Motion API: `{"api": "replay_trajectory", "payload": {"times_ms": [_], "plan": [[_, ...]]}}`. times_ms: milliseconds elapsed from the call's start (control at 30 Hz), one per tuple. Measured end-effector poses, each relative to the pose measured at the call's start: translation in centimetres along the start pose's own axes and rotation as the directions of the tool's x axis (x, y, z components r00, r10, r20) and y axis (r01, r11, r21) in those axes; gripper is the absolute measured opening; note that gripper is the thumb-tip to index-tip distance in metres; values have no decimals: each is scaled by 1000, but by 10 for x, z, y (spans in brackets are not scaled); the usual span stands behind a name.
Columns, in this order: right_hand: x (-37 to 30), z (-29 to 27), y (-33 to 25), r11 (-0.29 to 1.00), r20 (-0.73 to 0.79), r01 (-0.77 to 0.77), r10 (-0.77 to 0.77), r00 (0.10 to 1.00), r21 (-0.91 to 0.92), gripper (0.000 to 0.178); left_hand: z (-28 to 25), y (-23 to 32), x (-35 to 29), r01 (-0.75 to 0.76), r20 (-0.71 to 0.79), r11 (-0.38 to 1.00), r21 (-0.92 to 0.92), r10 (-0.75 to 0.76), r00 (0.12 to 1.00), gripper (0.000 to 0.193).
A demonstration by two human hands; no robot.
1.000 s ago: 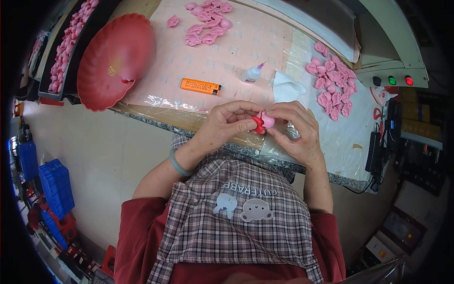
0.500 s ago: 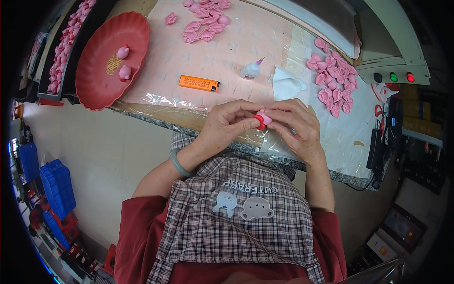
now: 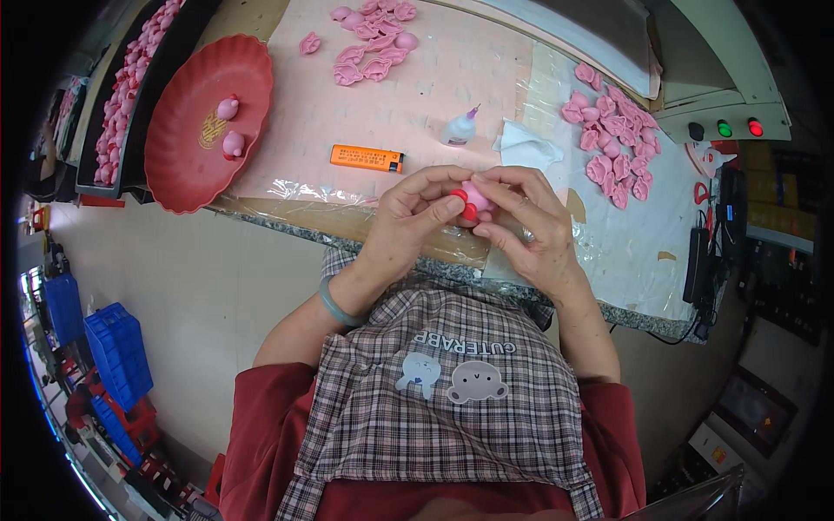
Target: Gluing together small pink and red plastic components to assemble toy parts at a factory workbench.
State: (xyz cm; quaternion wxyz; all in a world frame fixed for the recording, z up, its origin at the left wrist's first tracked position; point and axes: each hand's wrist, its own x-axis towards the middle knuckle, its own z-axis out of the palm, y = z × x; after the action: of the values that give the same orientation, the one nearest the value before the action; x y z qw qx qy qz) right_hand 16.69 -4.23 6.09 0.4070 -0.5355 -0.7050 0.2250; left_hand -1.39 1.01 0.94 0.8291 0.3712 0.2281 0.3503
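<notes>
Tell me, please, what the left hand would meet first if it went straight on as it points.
Likely the right hand, just past the pink-red piece both hold; depth is unclear.

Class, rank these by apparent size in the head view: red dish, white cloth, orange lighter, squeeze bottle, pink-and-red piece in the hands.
1. Red dish
2. White cloth
3. Orange lighter
Unranked: squeeze bottle and pink-and-red piece; they look alike, and the piece is partly hidden.
</notes>
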Motion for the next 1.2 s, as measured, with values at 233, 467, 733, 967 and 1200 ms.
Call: {"api": "replay_trajectory", "payload": {"times_ms": [233, 467, 733, 967, 1200], "plan": [[2, 12, 5, 961, -84, 154, -178, 980, -230, 46, 6, 1, 0, -34, -58, 999, -9, 33, 998, 30], [3, 10, 7, 932, -96, 192, -231, 968, -308, 45, 3, 0, 1, -26, -40, 999, -28, 25, 999, 30], [3, 9, 6, 991, -94, 57, -68, 993, -120, 41, -1, 0, -1, -18, 5, 996, -82, 19, 1000, 33], [-2, 11, -1, 995, -101, 26, -36, 994, -100, 40, -1, -8, -1, -151, -17, 988, 24, 151, 988, 27], [-7, 17, -9, 990, -136, -23, 3, 991, -142, 40, 10, -9, -2, -259, -37, 959, 117, 265, 963, 20]]}}
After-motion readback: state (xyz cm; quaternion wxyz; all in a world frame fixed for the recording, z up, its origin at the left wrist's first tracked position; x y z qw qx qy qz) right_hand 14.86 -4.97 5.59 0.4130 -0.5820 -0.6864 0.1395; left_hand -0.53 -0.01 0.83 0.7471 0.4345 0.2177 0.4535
